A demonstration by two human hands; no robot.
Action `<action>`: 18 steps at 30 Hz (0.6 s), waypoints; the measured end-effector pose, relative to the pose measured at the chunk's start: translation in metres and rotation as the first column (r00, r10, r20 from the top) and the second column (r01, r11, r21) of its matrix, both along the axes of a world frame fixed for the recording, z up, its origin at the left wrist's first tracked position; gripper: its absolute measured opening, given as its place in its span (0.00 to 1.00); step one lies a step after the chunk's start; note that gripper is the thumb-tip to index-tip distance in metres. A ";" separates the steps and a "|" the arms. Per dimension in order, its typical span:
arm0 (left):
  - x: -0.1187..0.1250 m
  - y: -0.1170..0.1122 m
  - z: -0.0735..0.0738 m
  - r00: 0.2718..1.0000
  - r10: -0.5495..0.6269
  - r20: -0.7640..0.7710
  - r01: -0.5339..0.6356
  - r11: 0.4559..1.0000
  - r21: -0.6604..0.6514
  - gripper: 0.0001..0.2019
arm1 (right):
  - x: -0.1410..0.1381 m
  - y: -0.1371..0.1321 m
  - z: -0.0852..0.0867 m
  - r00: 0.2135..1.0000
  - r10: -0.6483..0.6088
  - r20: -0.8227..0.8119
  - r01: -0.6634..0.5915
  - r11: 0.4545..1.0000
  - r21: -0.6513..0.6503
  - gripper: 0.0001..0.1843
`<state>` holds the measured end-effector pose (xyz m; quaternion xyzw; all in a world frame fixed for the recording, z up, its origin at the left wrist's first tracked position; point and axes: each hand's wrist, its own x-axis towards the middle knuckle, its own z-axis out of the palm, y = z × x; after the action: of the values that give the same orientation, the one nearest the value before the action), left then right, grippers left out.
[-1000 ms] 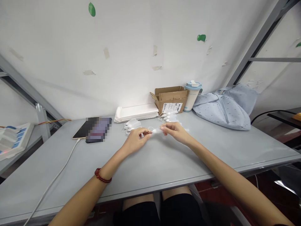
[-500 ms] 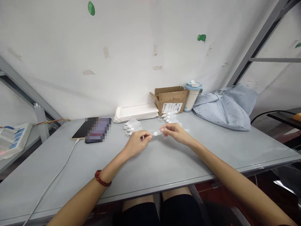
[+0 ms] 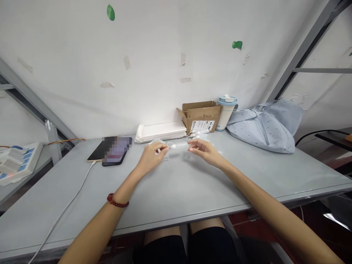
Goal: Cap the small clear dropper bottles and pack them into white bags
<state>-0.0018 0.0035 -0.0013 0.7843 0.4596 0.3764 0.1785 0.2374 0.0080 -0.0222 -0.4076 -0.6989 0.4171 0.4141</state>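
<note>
My left hand (image 3: 154, 154) pinches the capped end of a small clear tube with a white cap (image 3: 178, 146), held level above the table. My right hand (image 3: 204, 151) is at the tube's other end, its thumb and index finger parted. Behind my left hand lies a group of similar clear pieces (image 3: 157, 140), mostly covered by the hand. More capped tubes (image 3: 201, 133) with thin cords lie beyond my right hand, partly hidden by it.
White flat packs (image 3: 162, 130) lie against the wall beside an open cardboard box (image 3: 202, 117). A lidded cup (image 3: 226, 113) and a light blue cloth bag (image 3: 262, 128) stand to the right. Phones (image 3: 117, 150) and a white cable (image 3: 73, 201) occupy the left of the grey table (image 3: 170, 190).
My left hand has moved left and slightly away from me with the tube's capped end. The fingers of my right hand have parted from their pinch on the tube's body.
</note>
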 end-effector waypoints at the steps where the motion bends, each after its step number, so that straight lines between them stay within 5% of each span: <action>1: -0.007 0.005 0.001 0.999 0.048 0.012 -0.049 0.999 0.018 0.10 | 0.002 0.002 0.001 0.999 -0.038 -0.007 0.038 0.999 0.008 0.20; 8: -0.054 0.037 -0.010 0.965 0.264 -0.007 -0.260 0.954 0.153 0.12 | 0.025 0.018 0.003 0.968 -0.250 0.009 0.247 0.961 0.125 0.19; 18: -0.062 0.051 -0.031 0.926 0.351 -0.140 -0.326 0.929 0.175 0.14 | 0.050 0.046 -0.018 0.857 -0.465 0.221 0.352 0.842 0.408 0.13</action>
<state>-0.0641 0.0545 -0.0326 0.7331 0.5725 0.3670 0.0123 0.2877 0.0540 -0.0400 -0.5280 -0.7140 0.1156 0.4450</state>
